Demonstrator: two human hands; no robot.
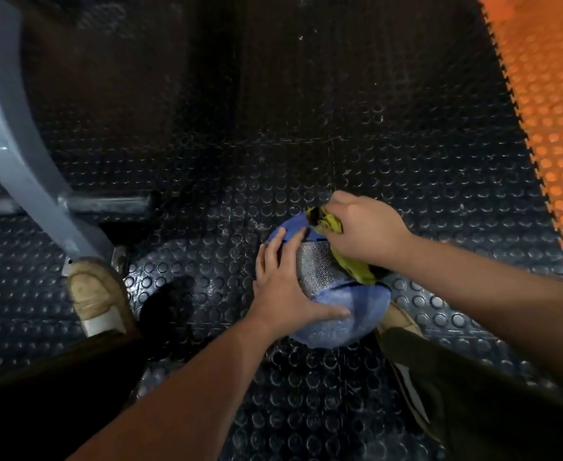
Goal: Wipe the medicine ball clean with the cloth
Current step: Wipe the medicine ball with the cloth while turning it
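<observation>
Left hand (281, 281) flat on blue medicine ball (346, 314); right hand (363, 227) grasping yellow cloth (350, 261) against its far right side.

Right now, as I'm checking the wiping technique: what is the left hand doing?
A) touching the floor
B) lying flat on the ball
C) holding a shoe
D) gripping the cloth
B: the left hand lies spread on the ball, while the right hand grips the cloth.
</observation>
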